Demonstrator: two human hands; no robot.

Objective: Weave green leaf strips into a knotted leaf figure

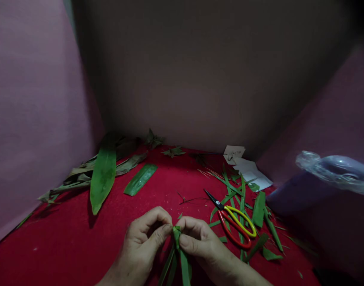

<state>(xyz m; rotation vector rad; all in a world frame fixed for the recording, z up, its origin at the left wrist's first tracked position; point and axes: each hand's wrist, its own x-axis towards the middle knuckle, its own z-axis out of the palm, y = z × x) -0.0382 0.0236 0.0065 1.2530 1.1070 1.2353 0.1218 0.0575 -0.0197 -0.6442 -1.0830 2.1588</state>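
Observation:
Near the bottom centre, a small folded piece of green leaf strips (176, 237) is held between both hands, with several long strips hanging down from it. My left hand (148, 240) pinches at its upper left side, thumb against forefinger. My right hand (200, 240) grips it from the right, thumb and forefinger on the knotted top. Just right of the hands lie scissors (229, 218) with black blades and one red and one yellow handle, their tips toward the upper left.
Cut leaf strips (243, 198) are scattered on the red cloth (65, 254) around the scissors. White papers (252, 172) lie behind them. A large green leaf (103, 178), a cut leaf piece (140, 179) and dried leaves (77, 178) lie left. A plastic-wrapped purple object (339, 167) stands right.

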